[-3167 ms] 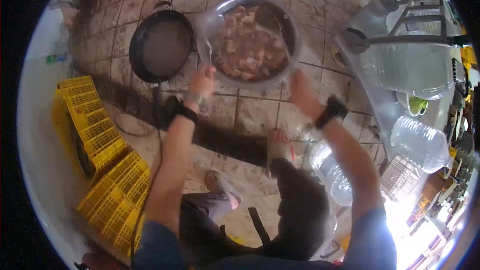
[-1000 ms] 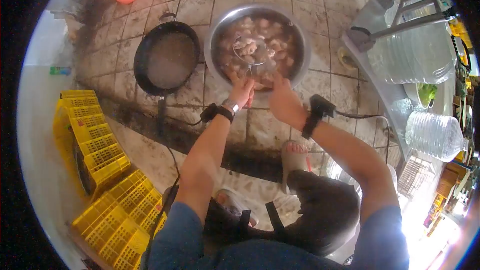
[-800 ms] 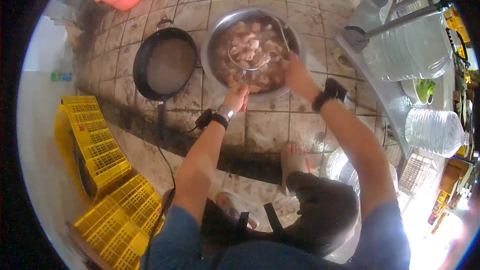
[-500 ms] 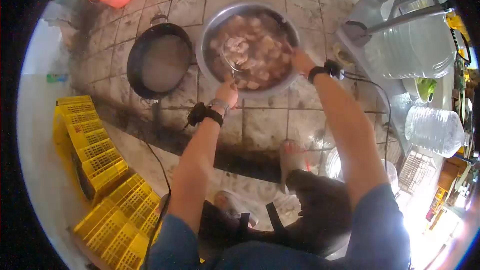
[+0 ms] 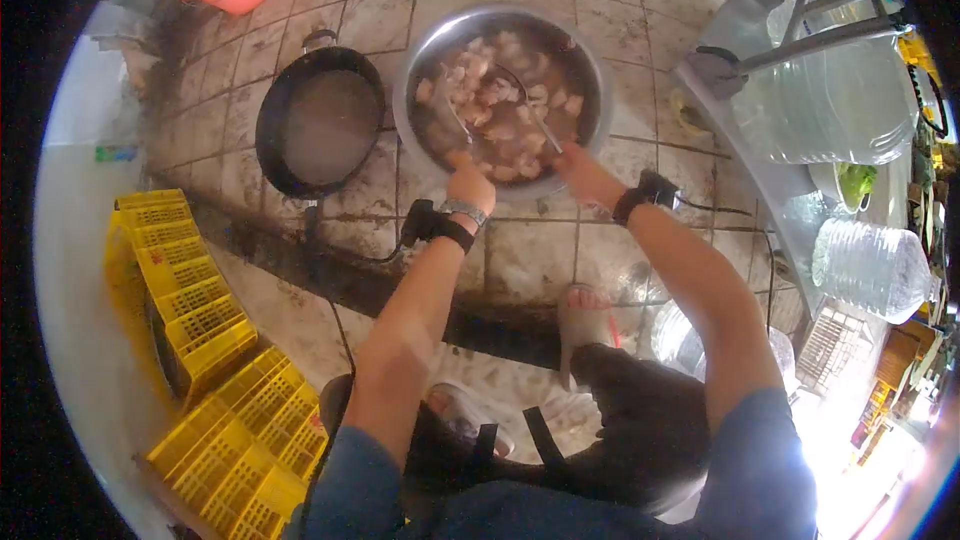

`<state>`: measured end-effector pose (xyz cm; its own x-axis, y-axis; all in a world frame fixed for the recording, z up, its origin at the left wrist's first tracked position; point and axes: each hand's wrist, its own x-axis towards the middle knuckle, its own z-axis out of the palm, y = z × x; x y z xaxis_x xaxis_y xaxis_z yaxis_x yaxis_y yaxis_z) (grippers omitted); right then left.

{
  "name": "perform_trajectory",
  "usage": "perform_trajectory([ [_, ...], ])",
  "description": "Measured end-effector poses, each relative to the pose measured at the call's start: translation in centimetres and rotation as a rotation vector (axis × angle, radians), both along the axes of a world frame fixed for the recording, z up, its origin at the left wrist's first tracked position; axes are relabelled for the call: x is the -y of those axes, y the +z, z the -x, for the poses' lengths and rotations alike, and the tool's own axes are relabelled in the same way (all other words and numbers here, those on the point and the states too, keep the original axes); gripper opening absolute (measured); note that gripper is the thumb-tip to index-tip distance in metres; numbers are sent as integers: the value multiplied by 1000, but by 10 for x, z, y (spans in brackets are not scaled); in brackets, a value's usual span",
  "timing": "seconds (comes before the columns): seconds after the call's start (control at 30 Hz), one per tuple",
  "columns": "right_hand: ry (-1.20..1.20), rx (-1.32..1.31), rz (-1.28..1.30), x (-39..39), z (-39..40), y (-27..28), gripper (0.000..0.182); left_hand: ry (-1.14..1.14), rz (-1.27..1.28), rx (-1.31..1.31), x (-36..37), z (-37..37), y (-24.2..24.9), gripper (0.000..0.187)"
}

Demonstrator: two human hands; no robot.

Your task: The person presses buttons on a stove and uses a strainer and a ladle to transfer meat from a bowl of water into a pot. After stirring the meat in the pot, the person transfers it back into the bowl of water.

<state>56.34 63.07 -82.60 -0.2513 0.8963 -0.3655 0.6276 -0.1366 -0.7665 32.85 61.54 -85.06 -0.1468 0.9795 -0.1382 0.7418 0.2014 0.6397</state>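
Pinkish chunks (image 5: 525,162) lie in brownish liquid (image 5: 556,58).

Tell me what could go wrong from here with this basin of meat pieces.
Stirring hard could slosh murky liquid over the metal basin's rim onto the floor tiles.

The black pan sits close beside it, also holding liquid, so a bump might spill it.

The cable trailing from the right wrist might snag as the right hand works.

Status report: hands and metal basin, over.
Left hand on curved metal scoop; right hand on long metal utensil. Round silver metal basin holds pale chunks in cloudy liquid. Round black pan beside it, not blocking.
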Motion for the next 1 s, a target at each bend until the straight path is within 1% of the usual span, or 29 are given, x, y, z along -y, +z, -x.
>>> perform_trajectory([
  [0.07,-43,-9,-44,24,32,32,37,-12,-206,-103,3,-6,-17,22],
  [0.1,-77,-14,19,33,48,47,42,4,63,72,-3,-10,-1,22],
  [0.13,-92,-16,51,41,60,49,45,20,333,247,-7,-12,11,23],
  [0.17,-106,-18,84,48,72,52,48,24,333,248,-6,-11,23,23],
  [0.2,-69,71,84,52,80,47,56,77,446,467,-5,-11,33,23],
  [0.23,-50,117,83,56,87,45,60,128,558,687,-5,-10,30,24],
  [0.27,-30,163,82,59,95,42,64,131,556,691,-4,-12,18,24],
  [0.33,48,389,-164,69,108,41,76,17,227,1040,5,-15,-45,23],
  [0.37,54,393,-168,71,111,46,76,21,222,1046,8,-15,-60,23],
  [0.4,35,383,-112,72,115,57,75,45,179,999,9,-15,-72,24],
  [0.43,15,375,-58,70,117,68,75,57,156,979,10,-14,-61,24],
  [0.47,19,381,-60,69,115,78,75,69,133,959,11,-13,-52,25],
  [0.5,70,480,-120,70,111,89,76,90,287,1140,13,-7,-4,23],
  [0.53,122,575,-181,72,107,94,78,111,444,1316,14,-2,27,22],
  [0.57,126,574,-185,76,98,80,78,114,438,1316,14,2,35,22],
  [0.6,247,655,-346,80,86,51,79,78,447,1301,12,4,41,21],
  [0.67,363,737,-510,86,80,53,80,37,455,1287,10,3,50,21],
  [0.7,341,695,-596,88,80,84,81,8,429,1305,9,0,54,20],
  [0.77,309,657,-688,86,79,121,82,-34,399,1323,8,-6,71,20],
  [0.83,176,678,-358,85,75,137,83,-58,385,1265,8,-10,89,22],
  [0.87,174,673,-363,86,72,142,83,-60,381,1260,7,-12,98,22],
  [0.97,210,672,-503,91,63,147,82,-73,420,1246,6,-13,112,24],
  [1.0,196,670,-463,91,61,149,81,-99,426,1236,5,-16,115,26],
])
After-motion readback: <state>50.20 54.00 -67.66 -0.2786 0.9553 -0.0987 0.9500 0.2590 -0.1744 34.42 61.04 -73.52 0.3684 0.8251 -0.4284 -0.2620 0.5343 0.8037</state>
